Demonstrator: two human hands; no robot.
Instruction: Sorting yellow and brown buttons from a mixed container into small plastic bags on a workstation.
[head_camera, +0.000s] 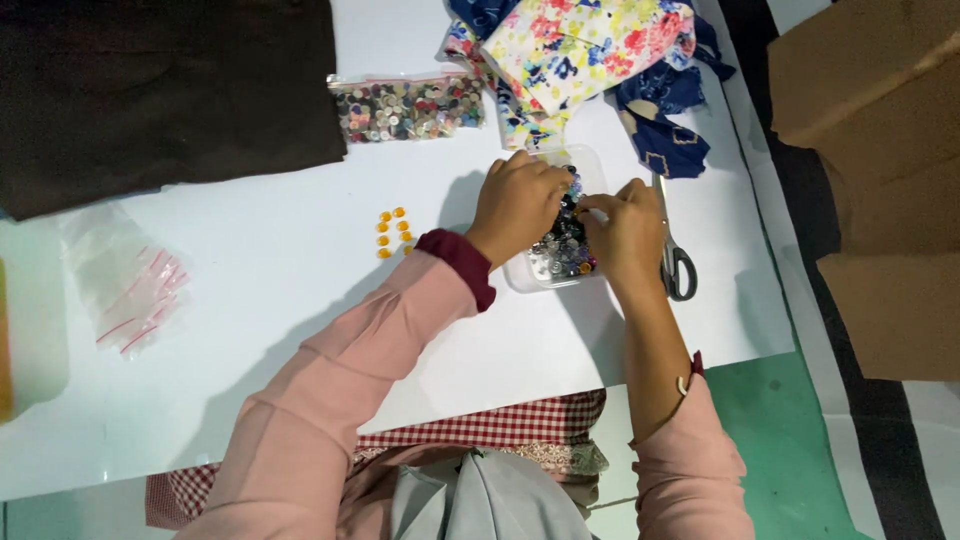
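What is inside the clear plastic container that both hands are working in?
The clear container holds a heap of mixed buttons, dark, clear and coloured. The left hand and right hand cover much of it, so the buttons beneath them and any held in the fingertips cannot be seen.

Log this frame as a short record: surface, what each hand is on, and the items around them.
surface: white tabletop
left hand: fingers down in the clear plastic tub of mixed buttons
right hand: at the tub's right side, fingertips in the buttons
beside tub: metal scissors, to its right
left of tub: small orange buttons in rows
behind: clear bag of buttons, floral fabric pile, dark brown cloth
far left: empty zip bags
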